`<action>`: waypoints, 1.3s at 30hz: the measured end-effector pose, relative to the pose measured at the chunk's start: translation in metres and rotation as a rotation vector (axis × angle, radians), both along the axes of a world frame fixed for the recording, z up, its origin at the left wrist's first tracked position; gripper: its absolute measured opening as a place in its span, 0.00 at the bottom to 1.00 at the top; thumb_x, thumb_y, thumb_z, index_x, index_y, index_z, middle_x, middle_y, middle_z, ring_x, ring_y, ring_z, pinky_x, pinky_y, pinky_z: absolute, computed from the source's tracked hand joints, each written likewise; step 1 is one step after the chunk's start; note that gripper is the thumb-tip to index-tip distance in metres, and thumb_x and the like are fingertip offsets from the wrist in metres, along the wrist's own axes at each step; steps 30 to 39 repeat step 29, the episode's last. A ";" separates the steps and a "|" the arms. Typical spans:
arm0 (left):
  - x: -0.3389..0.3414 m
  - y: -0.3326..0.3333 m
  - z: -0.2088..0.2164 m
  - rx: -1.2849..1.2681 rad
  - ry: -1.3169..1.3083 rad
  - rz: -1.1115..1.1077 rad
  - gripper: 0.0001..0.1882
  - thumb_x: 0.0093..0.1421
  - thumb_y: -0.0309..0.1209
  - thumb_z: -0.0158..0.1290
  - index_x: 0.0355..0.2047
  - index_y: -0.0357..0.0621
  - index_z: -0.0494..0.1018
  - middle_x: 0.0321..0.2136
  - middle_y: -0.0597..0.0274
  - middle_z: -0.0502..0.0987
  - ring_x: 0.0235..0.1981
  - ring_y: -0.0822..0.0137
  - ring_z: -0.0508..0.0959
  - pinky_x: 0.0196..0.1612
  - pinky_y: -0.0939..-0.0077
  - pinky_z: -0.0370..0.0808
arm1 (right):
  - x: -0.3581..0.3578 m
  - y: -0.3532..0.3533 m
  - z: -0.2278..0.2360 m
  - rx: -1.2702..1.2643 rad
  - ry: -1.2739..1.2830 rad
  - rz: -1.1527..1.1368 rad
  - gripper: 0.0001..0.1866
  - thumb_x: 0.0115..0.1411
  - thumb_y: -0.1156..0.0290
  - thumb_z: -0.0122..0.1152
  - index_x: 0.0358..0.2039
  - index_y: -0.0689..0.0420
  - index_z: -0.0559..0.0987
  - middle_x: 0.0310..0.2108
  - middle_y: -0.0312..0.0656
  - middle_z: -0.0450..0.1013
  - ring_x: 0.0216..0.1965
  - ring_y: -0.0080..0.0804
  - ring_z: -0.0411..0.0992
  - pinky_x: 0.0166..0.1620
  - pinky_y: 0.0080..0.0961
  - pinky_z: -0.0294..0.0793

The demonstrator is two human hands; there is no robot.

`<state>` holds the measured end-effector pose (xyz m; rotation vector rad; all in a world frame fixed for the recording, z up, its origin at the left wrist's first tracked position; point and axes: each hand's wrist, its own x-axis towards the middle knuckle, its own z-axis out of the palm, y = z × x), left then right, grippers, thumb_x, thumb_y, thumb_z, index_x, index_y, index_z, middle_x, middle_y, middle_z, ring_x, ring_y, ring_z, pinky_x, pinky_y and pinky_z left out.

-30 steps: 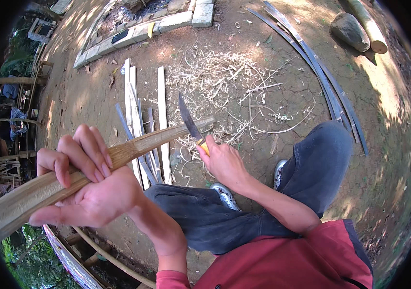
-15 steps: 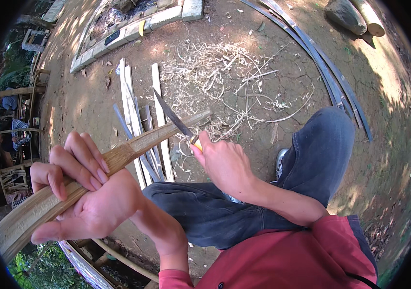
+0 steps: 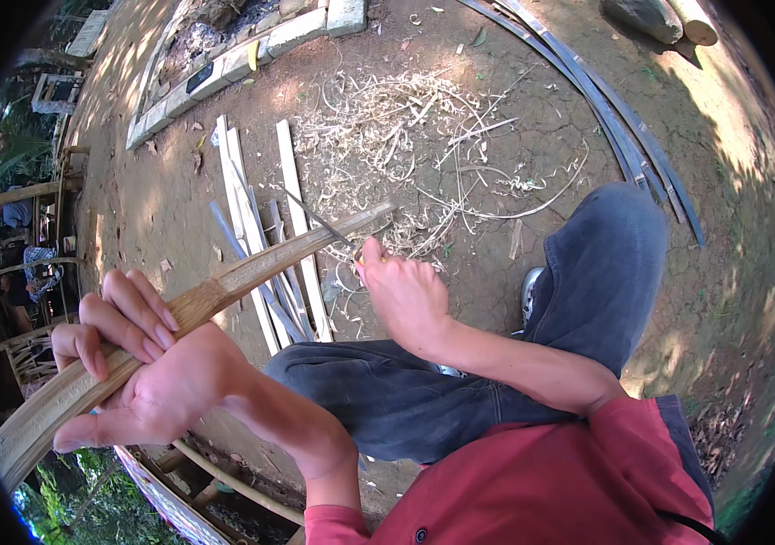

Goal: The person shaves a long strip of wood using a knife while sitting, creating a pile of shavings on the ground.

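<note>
A long split bamboo strip (image 3: 265, 269) slants from the lower left up toward the middle. My left hand (image 3: 147, 363) grips its near part, fingers curled over the top edge and thumb stretched along below. My right hand (image 3: 403, 295) is closed round the handle of a knife (image 3: 317, 216); only a bit of yellow handle shows. The dark blade crosses the strip near its far, tapered end, seen almost edge-on. Whether the edge bites into the bamboo I cannot tell.
Pale bamboo slats (image 3: 292, 195) lie on the ground beyond the strip. A heap of curly shavings (image 3: 387, 127) is spread ahead. Long dark bamboo lengths (image 3: 601, 104) curve at the right, near a large stone (image 3: 644, 20). A block-edged hearth (image 3: 256, 54) stands far left. My bent knee (image 3: 601, 263) is at right.
The knife blade has turned from showing its flat side to nearly edge-on and sits lower against the strip. My right hand has shifted slightly left. My left hand keeps its grip.
</note>
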<state>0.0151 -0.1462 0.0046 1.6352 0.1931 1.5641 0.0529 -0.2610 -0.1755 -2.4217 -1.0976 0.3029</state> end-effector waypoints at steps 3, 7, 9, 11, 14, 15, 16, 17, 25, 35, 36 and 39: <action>-0.003 0.002 -0.005 0.006 -0.029 -0.089 0.34 0.60 0.68 0.33 0.22 0.48 0.57 0.10 0.68 0.55 0.11 0.78 0.54 0.15 0.87 0.54 | 0.002 -0.009 0.024 -0.035 -0.010 0.053 0.13 0.65 0.61 0.51 0.31 0.57 0.65 0.12 0.41 0.71 0.15 0.36 0.75 0.17 0.30 0.74; 0.011 -0.019 -0.007 -0.061 -0.033 -0.087 0.35 0.58 0.70 0.34 0.22 0.48 0.57 0.09 0.68 0.54 0.11 0.77 0.54 0.15 0.85 0.53 | 0.000 -0.010 0.004 -0.082 -0.233 -0.045 0.05 0.54 0.78 0.55 0.32 0.63 0.72 0.11 0.35 0.71 0.13 0.19 0.73 0.12 0.17 0.69; 0.022 -0.032 0.000 -0.100 -0.040 0.015 0.36 0.56 0.72 0.33 0.19 0.48 0.55 0.08 0.68 0.50 0.10 0.75 0.50 0.13 0.84 0.48 | 0.014 0.002 -0.068 -0.342 -0.196 -0.031 0.06 0.59 0.73 0.55 0.31 0.62 0.74 0.12 0.31 0.71 0.12 0.13 0.70 0.10 0.15 0.65; 0.015 -0.026 0.004 -0.054 -0.071 -0.069 0.36 0.57 0.71 0.34 0.19 0.48 0.55 0.08 0.68 0.50 0.10 0.76 0.50 0.13 0.84 0.49 | 0.011 0.000 -0.065 -0.369 -0.079 0.041 0.09 0.61 0.69 0.55 0.33 0.63 0.73 0.13 0.35 0.73 0.13 0.19 0.72 0.12 0.20 0.68; 0.028 -0.021 0.000 -0.044 -0.033 0.115 0.35 0.58 0.70 0.34 0.19 0.49 0.54 0.08 0.68 0.50 0.09 0.76 0.50 0.13 0.85 0.49 | 0.022 -0.013 -0.023 -0.097 0.079 0.016 0.12 0.62 0.67 0.54 0.36 0.65 0.71 0.14 0.41 0.74 0.16 0.30 0.75 0.16 0.27 0.72; 0.024 -0.017 0.001 -0.020 -0.022 0.076 0.35 0.58 0.70 0.34 0.20 0.49 0.54 0.09 0.68 0.52 0.10 0.77 0.51 0.13 0.86 0.50 | 0.023 -0.013 -0.015 -0.070 0.141 0.034 0.12 0.62 0.67 0.53 0.36 0.65 0.70 0.14 0.43 0.74 0.17 0.34 0.76 0.18 0.30 0.73; 0.018 -0.014 0.000 0.004 -0.011 0.038 0.34 0.59 0.69 0.34 0.21 0.49 0.55 0.09 0.68 0.53 0.10 0.78 0.53 0.14 0.87 0.51 | 0.024 -0.012 -0.008 -0.044 0.204 0.054 0.12 0.62 0.67 0.53 0.37 0.66 0.70 0.15 0.45 0.74 0.18 0.39 0.76 0.20 0.33 0.74; 0.014 -0.011 -0.001 0.019 0.000 -0.010 0.33 0.60 0.68 0.34 0.21 0.50 0.55 0.09 0.68 0.55 0.10 0.78 0.54 0.14 0.88 0.52 | 0.023 -0.012 -0.006 -0.025 0.266 0.064 0.13 0.63 0.67 0.52 0.37 0.66 0.69 0.15 0.47 0.73 0.19 0.43 0.76 0.22 0.36 0.75; 0.007 -0.003 -0.001 -0.006 -0.008 -0.012 0.33 0.60 0.68 0.34 0.22 0.49 0.56 0.09 0.68 0.55 0.10 0.78 0.54 0.14 0.88 0.52 | 0.029 -0.022 -0.011 0.300 0.560 0.162 0.15 0.62 0.74 0.50 0.45 0.70 0.65 0.19 0.57 0.72 0.23 0.57 0.74 0.29 0.45 0.73; 0.005 -0.001 -0.002 -0.015 -0.013 -0.042 0.33 0.59 0.69 0.35 0.23 0.49 0.57 0.09 0.67 0.55 0.11 0.77 0.55 0.15 0.87 0.53 | 0.031 -0.026 0.016 0.298 0.687 0.160 0.17 0.62 0.74 0.51 0.48 0.70 0.63 0.21 0.61 0.73 0.25 0.58 0.75 0.29 0.45 0.73; 0.005 -0.001 -0.002 -0.015 -0.013 -0.042 0.33 0.59 0.69 0.35 0.23 0.49 0.57 0.09 0.67 0.55 0.11 0.77 0.55 0.15 0.87 0.53 | 0.031 -0.026 0.016 0.298 0.687 0.160 0.17 0.62 0.74 0.51 0.48 0.70 0.63 0.21 0.61 0.73 0.25 0.58 0.75 0.29 0.45 0.73; 0.005 -0.001 -0.002 -0.015 -0.013 -0.042 0.33 0.59 0.69 0.35 0.23 0.49 0.57 0.09 0.67 0.55 0.11 0.77 0.55 0.15 0.87 0.53 | 0.031 -0.026 0.016 0.298 0.687 0.160 0.17 0.62 0.74 0.51 0.48 0.70 0.63 0.21 0.61 0.73 0.25 0.58 0.75 0.29 0.45 0.73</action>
